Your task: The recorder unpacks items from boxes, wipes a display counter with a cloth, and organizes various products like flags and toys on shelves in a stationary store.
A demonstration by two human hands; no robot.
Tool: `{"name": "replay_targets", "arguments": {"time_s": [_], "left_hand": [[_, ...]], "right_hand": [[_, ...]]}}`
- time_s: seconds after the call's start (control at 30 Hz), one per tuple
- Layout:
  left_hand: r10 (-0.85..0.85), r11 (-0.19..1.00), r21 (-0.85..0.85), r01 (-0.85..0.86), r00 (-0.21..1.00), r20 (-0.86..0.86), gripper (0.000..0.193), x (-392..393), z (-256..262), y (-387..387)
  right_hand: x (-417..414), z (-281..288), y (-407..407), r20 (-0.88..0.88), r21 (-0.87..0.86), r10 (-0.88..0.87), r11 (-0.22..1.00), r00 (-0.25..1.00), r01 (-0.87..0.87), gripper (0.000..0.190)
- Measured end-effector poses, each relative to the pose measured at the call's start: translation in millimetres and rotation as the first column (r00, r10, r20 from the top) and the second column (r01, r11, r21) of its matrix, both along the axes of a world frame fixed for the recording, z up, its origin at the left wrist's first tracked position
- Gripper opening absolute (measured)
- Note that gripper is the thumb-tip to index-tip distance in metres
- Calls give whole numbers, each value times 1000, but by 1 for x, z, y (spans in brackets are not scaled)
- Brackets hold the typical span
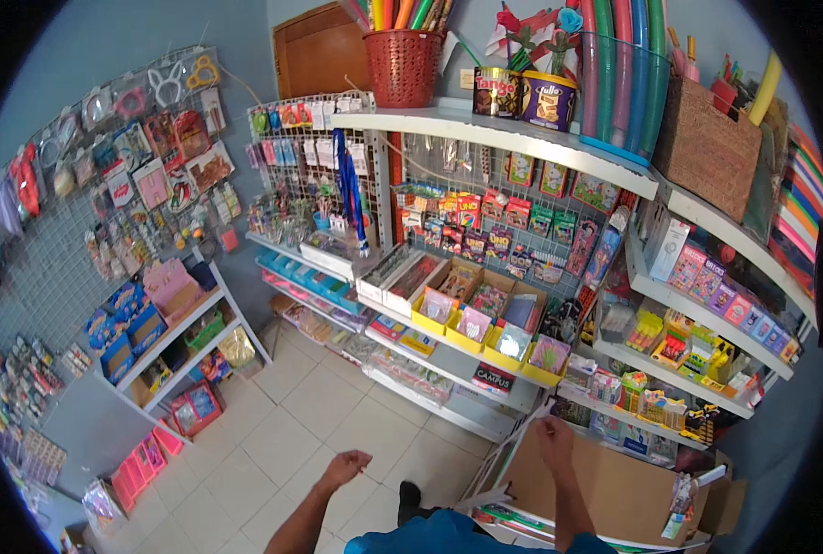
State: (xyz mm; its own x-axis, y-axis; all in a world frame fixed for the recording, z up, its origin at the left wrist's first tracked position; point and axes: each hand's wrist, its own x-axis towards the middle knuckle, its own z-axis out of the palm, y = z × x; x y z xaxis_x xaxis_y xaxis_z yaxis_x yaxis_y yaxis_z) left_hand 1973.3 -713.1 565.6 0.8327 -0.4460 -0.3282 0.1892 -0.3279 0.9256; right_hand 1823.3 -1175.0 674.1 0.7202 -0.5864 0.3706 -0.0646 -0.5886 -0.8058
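Observation:
My left hand (348, 469) hangs over the tiled floor, fingers loosely curled together, with nothing seen in it. To the right, my right hand (555, 438) is raised over a large brown cardboard sheet (612, 478), its fingers bent inward. Whether it pinches anything is too small to tell. Just beyond its fingertips is the corner of the stack, with a whitish plastic edge (544, 410). A small packaged item (678, 509) lies at the right side of the cardboard.
Tiered white shelves (446, 339) stand ahead, with yellow bins (467, 329), boxed games and notebooks. A red basket (403, 69) and a woven box (706, 145) sit on the top shelf. At left are a wire grid (44, 242) and a low rack (210, 305); pink trays (138, 471) lie on the floor.

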Motion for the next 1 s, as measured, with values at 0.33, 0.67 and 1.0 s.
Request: {"name": "replay_targets", "arguments": {"time_s": [0.33, 0.67, 1.0], "left_hand": [[-250, 962, 122, 243, 614, 749, 20, 211, 349, -137], [-277, 960, 280, 1, -146, 950, 25, 326, 551, -236], [-375, 926, 331, -180, -352, 858, 22, 476, 648, -339]], "right_hand": [[136, 242, -46, 381, -349, 18, 929, 924, 126, 10], [253, 436, -94, 632, -535, -42, 699, 774, 474, 13], [285, 457, -150, 543, -625, -424, 373, 725, 686, 26]]}}
